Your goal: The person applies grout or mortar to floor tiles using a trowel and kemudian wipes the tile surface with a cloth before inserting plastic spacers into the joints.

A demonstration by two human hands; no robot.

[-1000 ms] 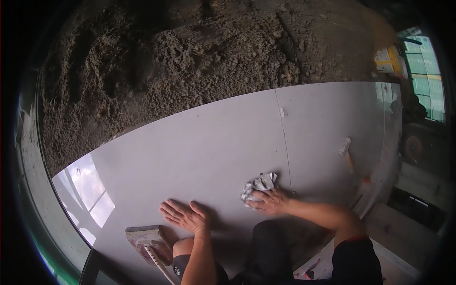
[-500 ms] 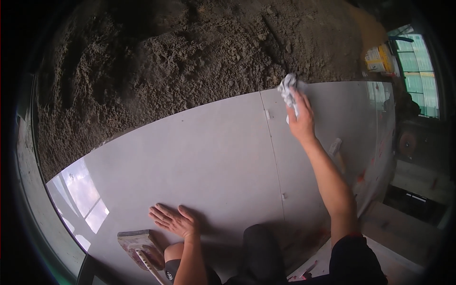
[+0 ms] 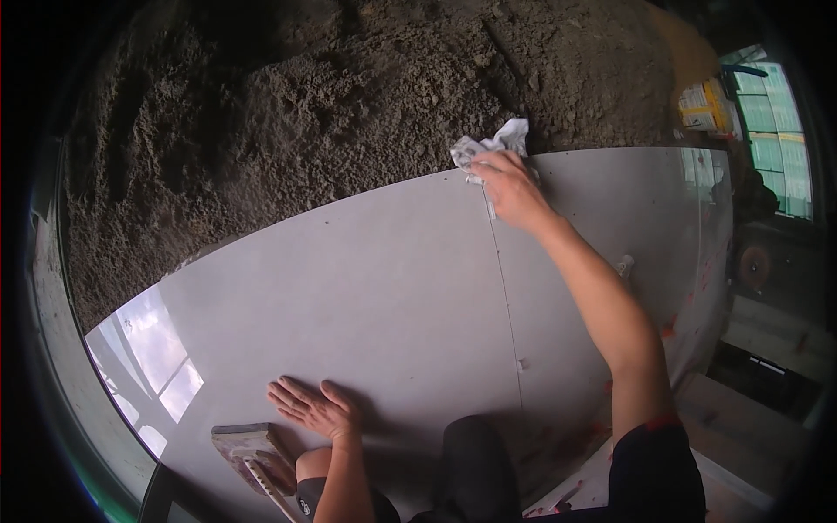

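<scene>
My left hand [image 3: 318,410] lies flat on a large pale grey floor tile [image 3: 331,296], fingers spread and holding nothing. Stretched out to the tiles' far edge, my right hand [image 3: 516,193] grips a crumpled white-and-grey cloth [image 3: 510,137]. The cloth sits at the top of the joint between this tile and a second pale tile [image 3: 610,196], one corner of it sticking up over the mortar. Small clear clips [image 3: 521,364] stand in that joint. Beside my left hand, near my knee, rests a square flat-headed tool [image 3: 240,438] with a light, dotted handle.
Rough dark mortar [image 3: 349,113] covers the ground beyond the tiles. A small white-headed tool [image 3: 625,265] is partly hidden behind my right forearm. Further right are a yellow-and-white bucket [image 3: 702,109] and a round brown object [image 3: 755,264]. A frame edge [image 3: 52,322] runs along the left.
My right hand has moved left along the tiles' far edge with the cloth, from the right-hand tile to the joint. My left hand remains flat in nearly the same place.
</scene>
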